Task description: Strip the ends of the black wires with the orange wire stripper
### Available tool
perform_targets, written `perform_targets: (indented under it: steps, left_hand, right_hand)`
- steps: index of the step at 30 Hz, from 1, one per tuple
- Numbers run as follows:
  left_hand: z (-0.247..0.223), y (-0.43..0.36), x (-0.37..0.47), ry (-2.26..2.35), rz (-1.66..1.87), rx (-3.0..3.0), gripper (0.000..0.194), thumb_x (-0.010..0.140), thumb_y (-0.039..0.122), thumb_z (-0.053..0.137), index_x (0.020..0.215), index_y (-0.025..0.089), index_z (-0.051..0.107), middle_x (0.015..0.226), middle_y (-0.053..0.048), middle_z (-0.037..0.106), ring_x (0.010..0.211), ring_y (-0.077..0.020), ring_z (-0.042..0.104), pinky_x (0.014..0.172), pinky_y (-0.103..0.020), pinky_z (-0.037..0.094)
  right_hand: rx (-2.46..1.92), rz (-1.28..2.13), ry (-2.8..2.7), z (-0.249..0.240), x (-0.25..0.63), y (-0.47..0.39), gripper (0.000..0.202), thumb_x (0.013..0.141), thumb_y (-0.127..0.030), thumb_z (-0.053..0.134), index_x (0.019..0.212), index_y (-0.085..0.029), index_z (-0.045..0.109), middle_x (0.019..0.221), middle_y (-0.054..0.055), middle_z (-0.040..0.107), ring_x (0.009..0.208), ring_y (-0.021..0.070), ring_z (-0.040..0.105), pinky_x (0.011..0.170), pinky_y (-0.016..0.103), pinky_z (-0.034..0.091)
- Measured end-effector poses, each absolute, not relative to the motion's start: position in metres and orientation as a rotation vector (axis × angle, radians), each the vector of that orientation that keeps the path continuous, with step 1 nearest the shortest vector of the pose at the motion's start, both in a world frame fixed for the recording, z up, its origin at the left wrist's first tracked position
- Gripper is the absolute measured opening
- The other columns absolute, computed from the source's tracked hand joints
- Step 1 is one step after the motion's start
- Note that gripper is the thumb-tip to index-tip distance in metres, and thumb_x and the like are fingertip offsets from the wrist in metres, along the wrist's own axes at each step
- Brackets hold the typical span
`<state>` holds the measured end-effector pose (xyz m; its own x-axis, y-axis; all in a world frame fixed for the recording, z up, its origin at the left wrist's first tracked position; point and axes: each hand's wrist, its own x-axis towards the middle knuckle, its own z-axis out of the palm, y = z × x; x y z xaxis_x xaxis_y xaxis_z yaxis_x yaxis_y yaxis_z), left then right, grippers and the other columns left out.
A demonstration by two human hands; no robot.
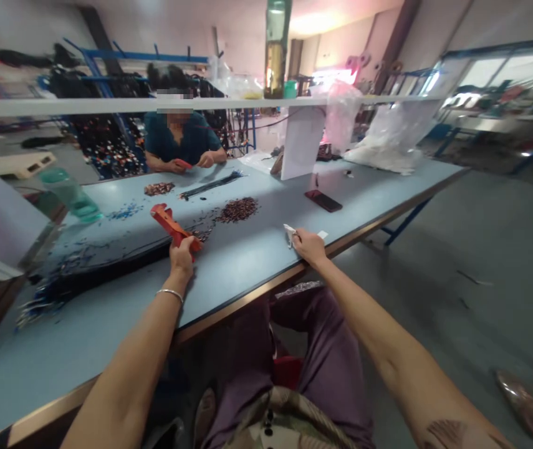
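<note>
My left hand [182,257] is closed round a red-orange tool [169,223], held raised over the blue-grey table near the end of a long bundle of black cables [121,269]. At the table's front edge, my right hand [310,247] pinches a small white piece [289,232], perhaps paper or cloth. A white scrap [323,235] shows just beside that hand. Between and beyond the hands lies a pile of small brown parts [238,210].
Across the table [266,249] a person [179,140] holds a red object. A phone [323,201] lies right of centre. A green bottle [72,196] stands at left. The white shelf [107,106] spans above, with plastic bags [388,137] below it at right.
</note>
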<state>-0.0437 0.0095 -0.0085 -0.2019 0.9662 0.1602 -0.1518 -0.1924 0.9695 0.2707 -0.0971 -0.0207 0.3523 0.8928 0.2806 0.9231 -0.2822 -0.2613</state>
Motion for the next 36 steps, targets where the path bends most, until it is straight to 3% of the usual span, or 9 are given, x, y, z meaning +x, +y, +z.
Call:
perform_targets:
  steps: [24,33,36]
  left_hand:
    - [-0.016,0.013,-0.046,1.23,1.641,1.323,0.023,0.06,0.03,0.063,0.08,0.019,0.058,0.065,0.001,0.057,0.057,-0.0159,0.055,0.061,-0.03,0.046]
    - [-0.012,0.011,-0.043,1.187,1.659,1.271,0.022,0.059,0.029,0.063,0.077,0.019,0.058,0.065,0.001,0.058,0.057,-0.0157,0.055,0.061,-0.03,0.046]
    - [-0.009,0.009,-0.042,1.166,1.66,1.292,0.022,0.059,0.029,0.063,0.078,0.019,0.059,0.065,0.001,0.058,0.058,-0.0157,0.054,0.061,-0.03,0.046]
  right_hand:
    - [-1.947,0.144,-1.456,-0.027,0.289,-0.089,0.031,0.089,-0.037,0.042,0.097,-0.021,0.067,0.076,0.003,0.068,0.068,0.0163,0.056,0.061,0.024,0.036]
    - [-2.285,-0.12,-1.184,0.01,0.34,-0.101,0.033,0.09,-0.034,0.042,0.113,-0.022,0.064,0.097,0.01,0.069,0.081,0.0225,0.06,0.066,0.031,0.036]
    - [-2.386,-0.065,-1.165,0.01,0.354,-0.114,0.027,0.086,-0.03,0.048,0.097,-0.017,0.07,0.084,0.015,0.069,0.077,0.0266,0.061,0.063,0.033,0.035]
